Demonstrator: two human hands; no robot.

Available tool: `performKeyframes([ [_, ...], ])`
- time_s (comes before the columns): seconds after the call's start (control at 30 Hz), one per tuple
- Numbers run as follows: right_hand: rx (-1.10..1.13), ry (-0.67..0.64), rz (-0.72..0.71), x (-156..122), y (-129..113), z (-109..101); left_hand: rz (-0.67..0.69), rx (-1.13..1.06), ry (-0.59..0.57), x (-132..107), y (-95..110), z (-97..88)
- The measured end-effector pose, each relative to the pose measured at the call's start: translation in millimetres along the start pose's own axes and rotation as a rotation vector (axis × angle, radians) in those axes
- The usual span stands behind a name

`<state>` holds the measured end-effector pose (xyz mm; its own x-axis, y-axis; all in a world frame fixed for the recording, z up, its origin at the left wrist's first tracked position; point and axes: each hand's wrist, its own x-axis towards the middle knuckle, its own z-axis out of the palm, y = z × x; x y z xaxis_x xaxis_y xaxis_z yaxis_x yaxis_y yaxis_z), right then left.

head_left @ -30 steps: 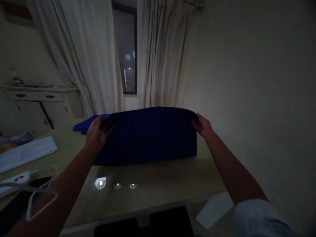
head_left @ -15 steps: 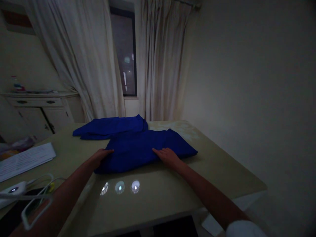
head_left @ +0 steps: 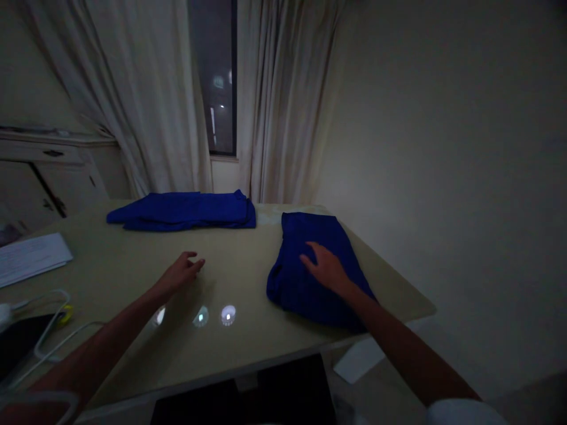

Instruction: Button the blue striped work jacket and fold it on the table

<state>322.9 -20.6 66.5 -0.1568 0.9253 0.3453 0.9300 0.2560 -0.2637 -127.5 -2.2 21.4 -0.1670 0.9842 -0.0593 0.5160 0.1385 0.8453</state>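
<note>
A folded dark blue garment (head_left: 295, 283) lies on the right part of the table, its near end close to the front edge. Over it is my right hand (head_left: 326, 267), fingers apart; whether it touches the cloth I cannot tell. My left hand (head_left: 181, 273) hovers above the bare tabletop to the left, its fingers loosely curled and apart, holding nothing. Toward the back, a second folded blue garment (head_left: 190, 211) lies flat, out of reach of both hands.
A shiny pale table (head_left: 239, 260) reflects round lights. On its left are white papers (head_left: 33, 258), a dark flat object (head_left: 24, 342) and white cables (head_left: 44, 342). Curtains (head_left: 283, 118) hang behind, a cabinet (head_left: 66, 177) stands far left, and a wall borders the right.
The nearer blue garment has moved from the middle to the right and turned, now lying lengthwise. My left hand has let go of it; my right hand has shifted right with it.
</note>
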Motion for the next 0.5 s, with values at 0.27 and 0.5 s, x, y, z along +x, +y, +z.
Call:
performKeyframes([
  [0.27,-0.131,-0.295,0.065,22,-18,71,0.272,0.574,0.166,74,35,64.3],
  [0.5,-0.165,-0.240,0.157,126,85,57,0.405,0.768,0.259,144,34,78.3],
])
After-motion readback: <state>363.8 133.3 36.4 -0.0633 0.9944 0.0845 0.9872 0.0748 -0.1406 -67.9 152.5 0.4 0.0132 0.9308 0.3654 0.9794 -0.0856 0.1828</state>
